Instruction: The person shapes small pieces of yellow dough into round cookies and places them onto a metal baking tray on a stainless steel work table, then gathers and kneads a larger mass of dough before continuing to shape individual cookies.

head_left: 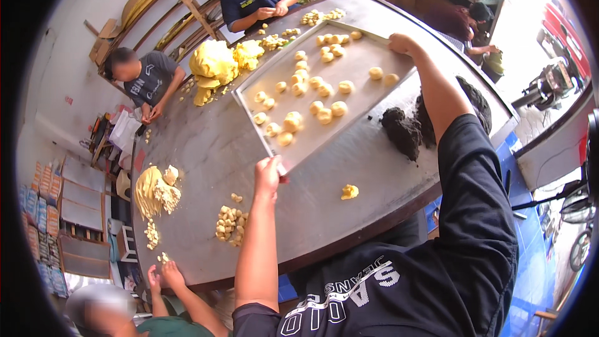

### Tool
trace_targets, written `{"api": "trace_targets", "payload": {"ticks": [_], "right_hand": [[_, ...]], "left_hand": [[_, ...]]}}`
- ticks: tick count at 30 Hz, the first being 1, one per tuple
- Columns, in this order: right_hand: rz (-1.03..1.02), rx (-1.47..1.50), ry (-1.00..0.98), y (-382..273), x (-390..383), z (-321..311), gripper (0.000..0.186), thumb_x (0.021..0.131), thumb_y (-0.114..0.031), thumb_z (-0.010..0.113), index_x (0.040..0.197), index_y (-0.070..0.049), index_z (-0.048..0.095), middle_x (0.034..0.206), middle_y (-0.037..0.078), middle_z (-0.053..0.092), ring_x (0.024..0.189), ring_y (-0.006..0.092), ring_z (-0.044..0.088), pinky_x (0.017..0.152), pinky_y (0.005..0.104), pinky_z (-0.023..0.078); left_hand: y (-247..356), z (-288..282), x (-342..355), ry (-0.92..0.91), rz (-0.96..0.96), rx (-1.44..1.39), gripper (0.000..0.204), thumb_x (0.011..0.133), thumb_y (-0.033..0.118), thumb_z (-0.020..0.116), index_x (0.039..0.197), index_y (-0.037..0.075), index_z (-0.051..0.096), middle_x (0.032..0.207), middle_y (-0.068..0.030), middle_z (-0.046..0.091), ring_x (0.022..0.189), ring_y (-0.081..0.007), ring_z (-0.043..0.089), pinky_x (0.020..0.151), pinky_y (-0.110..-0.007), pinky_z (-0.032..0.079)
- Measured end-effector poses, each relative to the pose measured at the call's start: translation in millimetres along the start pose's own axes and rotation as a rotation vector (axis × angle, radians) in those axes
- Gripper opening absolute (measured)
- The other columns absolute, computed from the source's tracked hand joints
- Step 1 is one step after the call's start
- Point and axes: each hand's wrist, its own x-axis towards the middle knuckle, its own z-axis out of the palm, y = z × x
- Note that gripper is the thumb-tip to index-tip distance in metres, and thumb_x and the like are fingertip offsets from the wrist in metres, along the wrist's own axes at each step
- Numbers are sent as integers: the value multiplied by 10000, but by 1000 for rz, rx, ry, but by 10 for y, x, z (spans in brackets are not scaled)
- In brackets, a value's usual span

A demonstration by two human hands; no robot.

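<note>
A shallow metal tray is tilted over the table, with many round dough balls scattered across it. My left hand is closed round its near left corner. At the far right corner, my right hand grips the rim with the arm stretched out. Part of a dark, crumbly mass lies beside the tray, half hidden behind my right arm. Nearer to me, one small yellow dough lump rests on the tabletop. A pile of small dough pieces sits just left of my left forearm.
The large metal table also bears a big yellow dough mound and another dough heap at left. Three people work around its edge: far side, left and near left. Another person crouches beyond the right side, near a motorcycle.
</note>
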Motion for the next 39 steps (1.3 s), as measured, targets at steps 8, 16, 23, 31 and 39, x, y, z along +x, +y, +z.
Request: {"api": "trace_targets", "payload": {"ticks": [8, 16, 23, 31, 39], "right_hand": [[630, 503, 97, -924, -257, 1426, 375, 1048, -320, 671, 1229, -14, 791, 1193, 218, 802, 1058, 378, 778, 954, 487, 607], [603, 576, 108, -743, -291, 559, 333, 1056, -273, 688, 1280, -38, 764, 1132, 170, 801, 962, 308, 785, 854, 481, 614], [-404, 463, 153, -3701, 595, -751, 732, 956, -552, 839, 1482, -62, 702, 1333, 271, 773, 1263, 446, 731, 1104, 544, 567], [-615, 327, 266, -6074, 1932, -1327, 1005, 850, -761, 861, 1581, -107, 642, 1446, 266, 712, 1355, 441, 687, 1126, 557, 558], [-502, 341, 195, -6967, 3383, -1569, 1244, 752, -934, 806, 1671, -130, 572, 1516, 272, 704, 1452, 424, 651, 1214, 510, 517]], "left_hand": [[-474, 443, 413, 4, -141, 147, 302, 1119, 241, 653, 990, -28, 697, 749, -116, 722, 548, -202, 699, 500, -370, 626], [-375, -52, 315, -271, 74, 331, 470, 1148, 397, 715, 1406, 7, 758, 1132, -93, 816, 920, -120, 752, 858, -326, 636], [-158, -3275, -252, 342, 257, 806, 353, 1124, 278, 741, 1352, 13, 794, 1221, -122, 812, 1092, -191, 769, 981, -349, 615], [-744, -3615, -326, 355, 508, 1021, 396, 1117, 247, 672, 1440, 22, 718, 1536, -164, 647, 1449, -378, 579, 1243, -491, 461], [-612, -3519, -368, 269, 470, 945, 451, 1098, 252, 676, 1498, 45, 684, 1636, -166, 574, 1485, -403, 537, 1236, -519, 440]]}}
